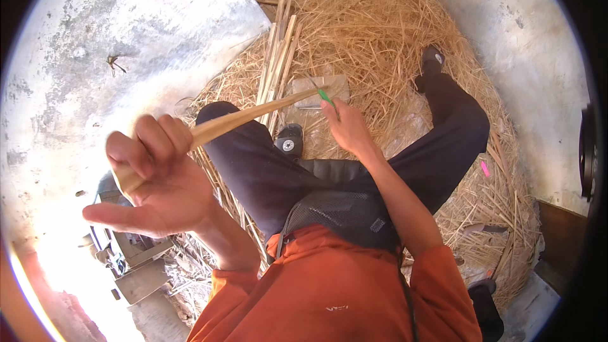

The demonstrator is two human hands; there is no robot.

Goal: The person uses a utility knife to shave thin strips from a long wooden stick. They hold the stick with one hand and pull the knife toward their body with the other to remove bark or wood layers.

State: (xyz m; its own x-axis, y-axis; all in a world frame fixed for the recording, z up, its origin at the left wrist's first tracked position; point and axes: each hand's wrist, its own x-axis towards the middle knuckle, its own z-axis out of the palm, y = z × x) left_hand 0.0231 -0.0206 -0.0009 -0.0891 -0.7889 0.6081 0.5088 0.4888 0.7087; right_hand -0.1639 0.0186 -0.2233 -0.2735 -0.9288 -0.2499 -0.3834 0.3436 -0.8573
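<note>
- A wide bed of loose yellow straw (392,31) fills the view from about eleven o'clock round to four o'clock, lying on pale, stained concrete ground (114,44).
- The person sits in it, wearing an orange long-sleeved shirt (335,291) and dark trousers (443,133), with legs bent and a dark shoe (432,60) at about one o'clock.
- A bundle of thin split cane strips (278,50) lies on the straw at twelve o'clock, pointing away from the person.
- The long pale wooden stick (253,114) runs across the centre, its long axis going from the lower left at nine o'clock up to the right towards twelve o'clock.
- The left hand (152,183) is clenched round the stick's thick near end, fingers curled over it and thumb stretched out to the side.
- A flat grey block (320,92) sits on the straw under the stick's far tip.
- The right hand (345,128) is closed on a small green-handled tool (325,96), which touches the stick's far end. That tip lies just to ten o'clock of the right fingers, so the right hand is the nearer one to it.
- A small pink object (485,169) lies in the straw at three o'clock.
</note>
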